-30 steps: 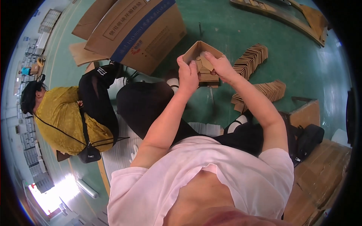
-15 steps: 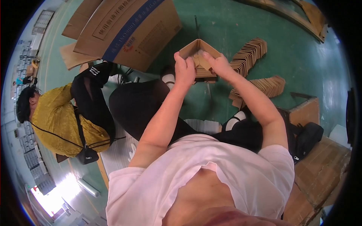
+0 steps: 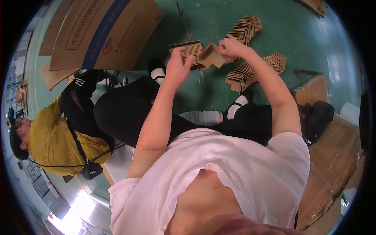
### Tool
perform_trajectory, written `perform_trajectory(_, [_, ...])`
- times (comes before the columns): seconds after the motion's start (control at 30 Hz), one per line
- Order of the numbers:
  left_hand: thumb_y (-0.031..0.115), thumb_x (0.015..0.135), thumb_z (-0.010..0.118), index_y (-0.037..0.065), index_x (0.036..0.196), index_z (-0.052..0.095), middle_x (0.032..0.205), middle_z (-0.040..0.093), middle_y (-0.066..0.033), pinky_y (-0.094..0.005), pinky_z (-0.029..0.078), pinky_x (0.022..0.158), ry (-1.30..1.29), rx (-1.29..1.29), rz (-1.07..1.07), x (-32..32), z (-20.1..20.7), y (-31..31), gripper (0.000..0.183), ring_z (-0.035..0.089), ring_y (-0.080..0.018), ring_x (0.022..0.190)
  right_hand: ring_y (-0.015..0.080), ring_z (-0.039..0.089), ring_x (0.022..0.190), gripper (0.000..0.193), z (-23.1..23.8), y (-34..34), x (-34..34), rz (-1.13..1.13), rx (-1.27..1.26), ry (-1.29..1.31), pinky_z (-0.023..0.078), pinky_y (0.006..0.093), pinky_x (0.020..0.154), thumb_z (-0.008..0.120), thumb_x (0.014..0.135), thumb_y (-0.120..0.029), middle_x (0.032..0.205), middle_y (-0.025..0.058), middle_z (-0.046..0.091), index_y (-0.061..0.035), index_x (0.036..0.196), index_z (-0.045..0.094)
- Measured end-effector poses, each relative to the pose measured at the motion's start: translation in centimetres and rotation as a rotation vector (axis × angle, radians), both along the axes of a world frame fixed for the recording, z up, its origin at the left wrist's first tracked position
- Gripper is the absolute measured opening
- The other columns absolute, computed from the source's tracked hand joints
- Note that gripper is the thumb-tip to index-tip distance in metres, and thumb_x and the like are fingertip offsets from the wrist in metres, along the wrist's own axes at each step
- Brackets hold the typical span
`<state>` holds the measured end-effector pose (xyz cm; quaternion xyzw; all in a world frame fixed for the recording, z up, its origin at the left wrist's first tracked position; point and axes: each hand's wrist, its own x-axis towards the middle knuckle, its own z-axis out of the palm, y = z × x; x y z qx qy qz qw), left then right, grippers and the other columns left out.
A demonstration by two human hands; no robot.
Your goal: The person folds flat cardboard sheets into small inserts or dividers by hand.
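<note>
A small folded piece of brown cardboard (image 3: 212, 56) hangs from my right hand (image 3: 234, 47), its end pinched between thumb and fingers. My left hand (image 3: 179, 66) is open, thumb and fingers apart, beside a stack of flat cardboard strips (image 3: 192, 49). Whether its fingertips touch that stack I cannot tell. Two rows of nested, bent cardboard pieces lie on the green floor to the right: a far row (image 3: 244, 29) and a nearer row (image 3: 258, 70), close to my right forearm.
A large cardboard box (image 3: 117, 35) with a blue stripe stands at the far left. Another person (image 3: 66, 137) in a yellow top sits at my left. Cardboard boxes (image 3: 333, 168) and a black bag (image 3: 319, 119) are on my right. A thin dark rod (image 3: 184, 19) stands beyond the stack.
Both hands held a folded cardboard piece together above the stack. My left hand has let go and moved left; my right hand has carried the piece toward the rows. The view has shifted.
</note>
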<state>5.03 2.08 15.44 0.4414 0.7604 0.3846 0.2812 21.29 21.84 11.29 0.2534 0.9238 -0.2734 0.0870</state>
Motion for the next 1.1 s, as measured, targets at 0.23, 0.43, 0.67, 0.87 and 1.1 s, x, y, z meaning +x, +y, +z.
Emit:
perform_trajectory(0.23, [0.018, 0.081, 0.055, 0.001, 0.107, 0.047, 0.086, 0.060, -0.0124, -0.0320, 0.046, 0.073, -0.020, -0.017, -0.018, -0.7, 1.1, -0.2, 0.032, 0.059, -0.0227, 0.077, 0.0222, 0.060, 0.044, 0.010, -8.1, -0.4, 4.9, -0.393, -0.235, -0.220, 0.052, 0.0353, 0.055, 0.047, 0.075, -0.008, 0.062, 0.0148, 0.059, -0.0006, 0.076, 0.053])
perform_trajectory(0.43, [0.016, 0.081, 0.056, 0.002, 0.106, 0.048, 0.085, 0.060, -0.0125, -0.0315, 0.047, 0.071, -0.059, -0.035, -0.006, -1.0, 1.7, 0.4, 0.030, 0.059, -0.0226, 0.077, 0.0237, 0.061, 0.048, 0.011, -12.3, -0.2, 6.6, -0.397, 0.275, -0.094, 0.050, 0.0346, 0.043, 0.045, 0.078, -0.003, 0.072, 0.0212, 0.061, 0.0057, 0.083, 0.048])
perform_trajectory(0.67, [0.016, 0.081, 0.056, 0.002, 0.104, 0.050, 0.087, 0.061, -0.0123, -0.0313, 0.047, 0.072, -0.017, -0.071, 0.035, -2.4, 1.1, -0.3, 0.028, 0.059, -0.0216, 0.077, 0.0301, 0.064, 0.065, 0.017, -8.0, -1.5, 3.8, -0.854, -0.295, -0.203, 0.051, 0.0389, 0.063, 0.044, 0.080, -0.002, 0.082, 0.0230, 0.062, 0.0067, 0.094, 0.048])
perform_trajectory(0.87, [0.016, 0.081, 0.056, 0.002, 0.103, 0.052, 0.087, 0.061, -0.0117, -0.0306, 0.047, 0.073, 0.012, -0.037, 0.075, -3.2, 0.8, -0.5, 0.027, 0.060, -0.0205, 0.078, 0.0362, 0.060, 0.083, 0.020, -8.6, -2.6, 1.8, -0.540, 0.108, -0.044, 0.047, 0.0456, 0.072, 0.052, 0.076, -0.010, 0.084, 0.0238, 0.060, 0.0038, 0.090, 0.047])
perform_trajectory(1.1, [0.015, 0.081, 0.057, 0.003, 0.101, 0.054, 0.084, 0.061, -0.0058, -0.0259, 0.045, 0.072, 0.014, -0.099, 0.102, -2.7, 0.1, -0.8, 0.024, 0.057, -0.0129, 0.076, 0.0339, 0.059, 0.080, 0.023, -12.7, -7.4, -1.6, -0.155, 0.190, 0.057, 0.048, 0.0444, 0.067, 0.056, 0.074, -0.017, 0.085, 0.0167, 0.056, -0.0029, 0.092, 0.050])
